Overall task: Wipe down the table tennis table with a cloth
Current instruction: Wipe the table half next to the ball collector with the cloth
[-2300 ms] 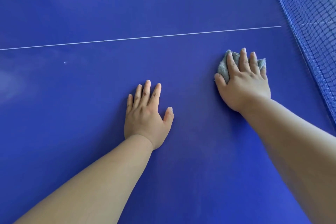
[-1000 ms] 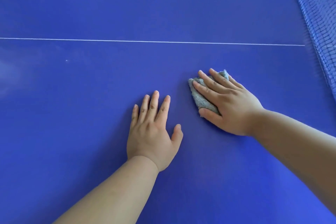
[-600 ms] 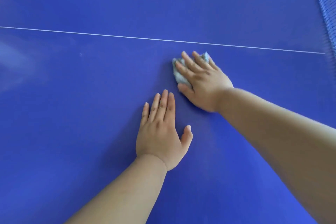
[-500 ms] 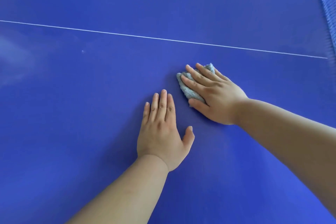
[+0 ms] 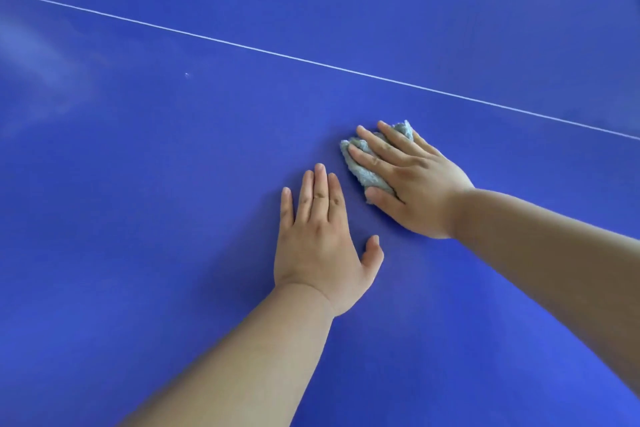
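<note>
Under the fingers of the right hand the grey cloth is pressed against the blue table. These fingers are stretched out and a little spread over the bunched cloth, not closed around it; the thumb is laid along its near edge. Close beside that thumb, but apart from it, the left hand is rested palm down on the bare surface, its fingers straight and together, with nothing held; it is judged to serve as a support. Beyond the fingertips of both hands a thin white line is drawn across the table, and beyond and well to the left of the left fingertips a small pale speck is seen.

For a good wipe, pressure should be given evenly through palm and fingers, so that the cloth is not lost from under them when pushed. Strokes are best overlapped, and the speck should be passed over. The cloth may be opened wider, so that more surface is covered by each stroke.
</note>
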Available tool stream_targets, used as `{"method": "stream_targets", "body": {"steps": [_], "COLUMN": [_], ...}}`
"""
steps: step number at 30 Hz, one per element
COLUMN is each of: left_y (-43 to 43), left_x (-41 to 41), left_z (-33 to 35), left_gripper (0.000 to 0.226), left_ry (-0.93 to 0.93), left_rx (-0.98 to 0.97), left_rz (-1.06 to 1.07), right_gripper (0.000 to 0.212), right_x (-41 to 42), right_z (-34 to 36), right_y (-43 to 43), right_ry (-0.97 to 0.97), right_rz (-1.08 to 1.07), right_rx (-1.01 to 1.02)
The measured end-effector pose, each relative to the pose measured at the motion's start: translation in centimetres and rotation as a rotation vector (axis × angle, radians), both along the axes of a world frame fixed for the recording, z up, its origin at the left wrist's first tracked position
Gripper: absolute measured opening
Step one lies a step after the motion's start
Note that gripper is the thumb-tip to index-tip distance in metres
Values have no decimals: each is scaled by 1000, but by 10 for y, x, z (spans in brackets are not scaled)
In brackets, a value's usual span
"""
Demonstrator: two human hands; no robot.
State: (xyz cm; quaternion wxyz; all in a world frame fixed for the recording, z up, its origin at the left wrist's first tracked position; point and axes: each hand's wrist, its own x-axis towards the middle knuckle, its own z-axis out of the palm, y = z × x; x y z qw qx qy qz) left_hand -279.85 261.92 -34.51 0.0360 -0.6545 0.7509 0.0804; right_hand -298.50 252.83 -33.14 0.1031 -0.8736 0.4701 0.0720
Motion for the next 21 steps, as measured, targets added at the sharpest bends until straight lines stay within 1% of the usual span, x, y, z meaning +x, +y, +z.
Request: {"method": "stream_targets", "body": {"steps": [2,4,5,8,10,13,15,18,20,21], "left_y": [0,-1,0,0,0,2,1,8,25,38], "left_x": [0,0,0,-1,-1,1,2,6,15,23], "left_z": [0,-1,-1,-2,-2,-2,2,8,13,14], "left_gripper": [102,102,102,101,101,101,100,86,75,73], "left_ry": [11,18,22,29,20,10,30,94,149,154], "left_rx": [2,7,11,-9,-7,-5,11,22,45,53], "left_rz": [-2,-7,-5,3,8,14,8,6,5,-2], "right_gripper": [70,71,72,71,69,70,69,66,65,65], "right_x": [-24,-25,-20,3,17,18,4,-15,-20,-21], "right_z": [0,-1,-1,-6,-9,-10,-3,7,12,12], "right_y": [13,2,-9,-45,-47,-1,45,124,171,186], "right_ry": [25,35,24,-6,-13,-15,-14,10,17,16], "right_rz": [43,23,-33,-292,-347,-227,-213,-238,-200,-186], "right_rx": [12,-5,-18,-37,-23,-7,34,53,68,70]}}
